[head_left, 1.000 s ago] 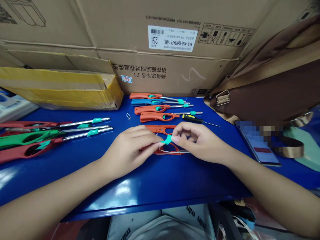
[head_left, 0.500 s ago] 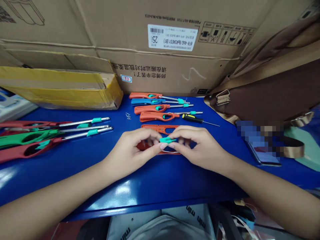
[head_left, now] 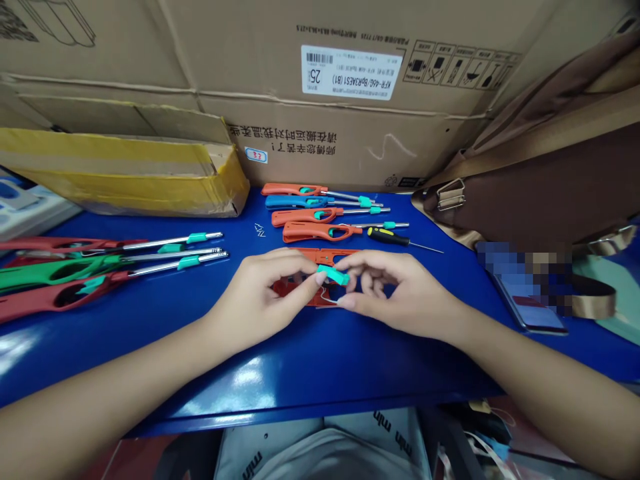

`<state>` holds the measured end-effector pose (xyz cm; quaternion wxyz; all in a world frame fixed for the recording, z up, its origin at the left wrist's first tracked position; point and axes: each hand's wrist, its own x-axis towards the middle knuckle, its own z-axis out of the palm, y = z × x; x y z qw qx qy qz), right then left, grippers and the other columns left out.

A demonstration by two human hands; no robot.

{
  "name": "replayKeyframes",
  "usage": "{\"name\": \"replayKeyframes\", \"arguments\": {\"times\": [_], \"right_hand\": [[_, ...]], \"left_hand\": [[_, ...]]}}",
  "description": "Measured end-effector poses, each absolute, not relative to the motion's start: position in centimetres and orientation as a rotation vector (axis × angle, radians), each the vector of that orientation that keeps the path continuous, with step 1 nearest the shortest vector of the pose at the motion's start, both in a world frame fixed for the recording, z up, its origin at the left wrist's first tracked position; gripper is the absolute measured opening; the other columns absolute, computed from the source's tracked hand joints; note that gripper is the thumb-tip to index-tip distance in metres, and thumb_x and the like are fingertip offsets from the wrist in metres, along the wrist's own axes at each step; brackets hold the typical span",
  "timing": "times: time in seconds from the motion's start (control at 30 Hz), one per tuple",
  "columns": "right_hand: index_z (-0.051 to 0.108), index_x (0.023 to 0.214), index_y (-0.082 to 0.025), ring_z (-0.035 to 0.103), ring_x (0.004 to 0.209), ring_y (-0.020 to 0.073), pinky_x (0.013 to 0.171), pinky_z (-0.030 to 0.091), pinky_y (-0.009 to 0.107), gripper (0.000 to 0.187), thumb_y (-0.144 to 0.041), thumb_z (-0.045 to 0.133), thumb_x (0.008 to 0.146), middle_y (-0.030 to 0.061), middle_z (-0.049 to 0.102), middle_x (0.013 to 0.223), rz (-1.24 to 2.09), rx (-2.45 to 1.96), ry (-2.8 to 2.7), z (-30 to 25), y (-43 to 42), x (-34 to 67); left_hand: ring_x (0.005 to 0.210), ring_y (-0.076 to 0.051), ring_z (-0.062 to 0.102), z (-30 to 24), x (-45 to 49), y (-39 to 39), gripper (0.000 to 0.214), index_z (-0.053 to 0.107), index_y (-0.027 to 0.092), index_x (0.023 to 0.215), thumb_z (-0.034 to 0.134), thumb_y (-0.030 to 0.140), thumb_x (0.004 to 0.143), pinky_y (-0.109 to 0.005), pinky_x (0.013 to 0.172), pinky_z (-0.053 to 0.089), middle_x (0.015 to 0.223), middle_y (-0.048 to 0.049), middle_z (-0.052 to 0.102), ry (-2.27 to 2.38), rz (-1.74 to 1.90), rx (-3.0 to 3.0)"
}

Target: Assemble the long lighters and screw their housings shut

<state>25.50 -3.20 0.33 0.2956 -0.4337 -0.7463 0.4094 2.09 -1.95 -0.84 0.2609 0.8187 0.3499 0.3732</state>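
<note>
Four lighters (head_left: 307, 217) near the far edge of the surface (head_left: 300, 380) seem assembled; left hand (head_left: 257, 290) pinches a green part (head_left: 334, 274), apparently unfitted; right hand's (head_left: 415, 293) hold is unclear.

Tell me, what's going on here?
A person's left hand pinches a small teal plastic part; the right hand is at its other end, contact unclear. Orange lighter casing pieces lie on the blue table, partly hidden by the hands. Beyond, four utility lighters lie in a row, a black-and-yellow screwdriver beside the nearest.
</note>
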Motion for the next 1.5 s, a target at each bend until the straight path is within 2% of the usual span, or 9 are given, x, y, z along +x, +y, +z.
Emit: {"name": "replayKeyframes", "arguments": {"times": [0.13, 0.3, 0.4, 0.63, 0.87, 1.03, 1.23, 1.37, 1.5], "right_hand": [[0.073, 0.098, -0.018, 0.059, 0.077, 0.0139, 0.069, 0.044, 0.028, 0.016, -0.032, 0.065, 0.097, 0.0058, 0.07, 0.092, 0.509, -1.055, -2.28, -0.1, -3.6, 25.6], [0.066, 0.084, -0.018, 0.049, 0.06, 0.0105, 0.055, 0.042, 0.024, 0.034, -0.049, 0.064, 0.096, -0.0006, 0.058, 0.072, 1.138, -1.185, -1.949, 0.3, -3.0, 25.5], [0.066, 0.082, -0.017, 0.049, 0.059, 0.0102, 0.053, 0.041, 0.024, 0.042, -0.058, 0.064, 0.092, -0.0001, 0.06, 0.073, 1.437, -1.206, -1.871, 0.4, -2.7, 25.5], [0.073, 0.091, -0.018, 0.05, 0.063, 0.0084, 0.053, 0.039, 0.021, 0.017, -0.035, 0.071, 0.092, -0.0015, 0.058, 0.078, 1.095, -1.088, -1.994, -0.6, -3.3, 24.5], [0.072, 0.088, -0.018, 0.049, 0.061, 0.0077, 0.052, 0.043, 0.022, 0.015, -0.03, 0.078, 0.085, -0.0021, 0.058, 0.078, 1.151, -1.076, -1.989, -0.3, -4.0, 23.9], [0.068, 0.11, -0.019, 0.068, 0.071, 0.0118, 0.063, 0.059, 0.025, 0.022, -0.027, 0.071, 0.09, 0.0009, 0.069, 0.087, 1.491, -1.009, -1.711, -0.4, -4.3, 23.9], [0.074, 0.103, -0.021, 0.061, 0.075, 0.0097, 0.06, 0.054, 0.022, 0.022, -0.022, 0.081, 0.083, 0.0043, 0.068, 0.104, 0.959, -0.934, -1.821, -0.5, -3.8, 24.4], [0.075, 0.108, -0.022, 0.056, 0.069, 0.0085, 0.055, 0.05, 0.022, 0.021, -0.023, 0.079, 0.088, 0.0026, 0.062, 0.099, 0.756, -0.861, -1.954, -1.1, -3.3, 24.8], [0.07, 0.114, -0.017, 0.061, 0.079, 0.0112, 0.063, 0.051, 0.024, 0.026, -0.021, 0.077, 0.09, 0.0038, 0.066, 0.099, 0.491, -0.826, -2.097, -1.2, -3.2, 25.4]], "left_hand": [[0.064, -0.012, 0.06, -0.9, 2.5, -2.2, 0.025, 0.072, 0.017, 0.078, 0.063, 0.031, 0.097, -0.022, 0.057, 0.047, 0.072, -0.0002, 0.07, 1.007, 0.875, 2.001], [0.069, -0.012, 0.064, -1.1, 2.5, -2.0, 0.021, 0.072, 0.017, 0.105, 0.074, 0.031, 0.09, -0.022, 0.063, 0.054, 0.086, -0.0012, 0.073, 0.95, 0.958, 1.934], [0.079, -0.011, 0.069, -1.1, 2.4, -1.8, 0.013, 0.075, 0.018, 0.101, 0.072, 0.028, 0.093, -0.021, 0.071, 0.056, 0.093, -0.0017, 0.077, 0.909, 0.988, 1.986], [0.076, -0.01, 0.07, -0.6, 2.7, -2.1, 0.003, 0.077, 0.018, 0.092, 0.075, 0.02, 0.09, -0.02, 0.07, 0.057, 0.088, -0.0001, 0.076, 0.8, 1.038, 1.805], [0.075, -0.01, 0.068, -0.5, 2.8, -2.8, 0.006, 0.082, 0.021, 0.09, 0.08, 0.017, 0.086, -0.02, 0.066, 0.055, 0.086, -0.0011, 0.072, 0.782, 1.045, 1.99], [0.075, -0.013, 0.069, -0.7, 3.0, -2.7, 0.023, 0.075, 0.018, 0.107, 0.077, 0.033, 0.089, -0.021, 0.063, 0.058, 0.09, -0.0036, 0.073, 0.852, 1.094, 1.741], [0.059, -0.013, 0.067, -0.2, 2.9, -2.0, 0.038, 0.075, 0.016, 0.089, 0.074, 0.053, 0.088, -0.024, 0.06, 0.06, 0.07, -0.0021, 0.072, 0.924, 0.827, 1.533], [0.054, -0.011, 0.064, -0.2, 2.9, -2.2, 0.036, 0.075, 0.015, 0.082, 0.076, 0.05, 0.087, -0.02, 0.055, 0.056, 0.063, -0.0003, 0.069, 0.903, 0.743, 1.51], [0.054, -0.007, 0.06, -0.5, 2.7, -2.1, 0.029, 0.074, 0.014, 0.081, 0.072, 0.04, 0.091, -0.015, 0.054, 0.052, 0.065, 0.0011, 0.069, 0.931, 0.775, 1.586]]}}
